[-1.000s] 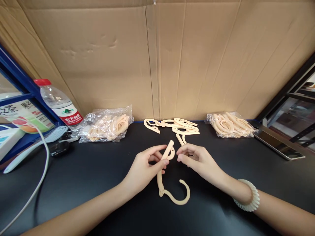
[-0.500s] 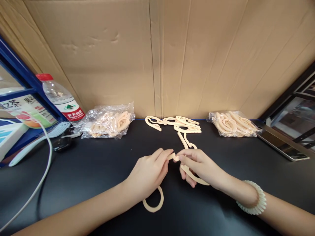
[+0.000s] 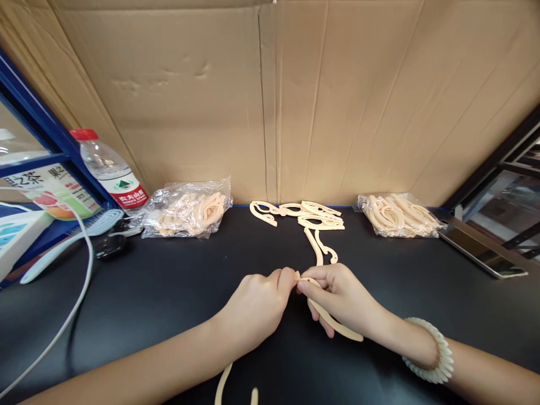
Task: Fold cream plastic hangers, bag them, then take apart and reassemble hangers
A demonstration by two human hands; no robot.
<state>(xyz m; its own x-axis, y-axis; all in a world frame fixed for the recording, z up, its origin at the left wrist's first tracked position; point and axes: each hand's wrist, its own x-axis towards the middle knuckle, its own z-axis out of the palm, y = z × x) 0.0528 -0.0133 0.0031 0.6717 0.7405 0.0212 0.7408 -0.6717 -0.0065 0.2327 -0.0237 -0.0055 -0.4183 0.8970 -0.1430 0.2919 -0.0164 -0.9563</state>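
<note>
Beige hook (image 3: 333, 325): head view; front centre, just above black table (image 3: 169, 292), pinched between left hand (image 3: 257, 306) and right hand (image 3: 337, 298). Thin flat curved plastic strip; its tail pokes out past the right hand. Another curved end (image 3: 223, 388) shows below the left wrist, link hidden.
left hand: fingers closed on hook's top.
right hand: fingers closed on same spot; bracelet (image 3: 434, 351) on wrist.
risk: strip could snap or slip out if bent too hard.
behind: loose hooks (image 3: 316, 216), bag (image 3: 185, 209), second bag (image 3: 396, 214).
</note>
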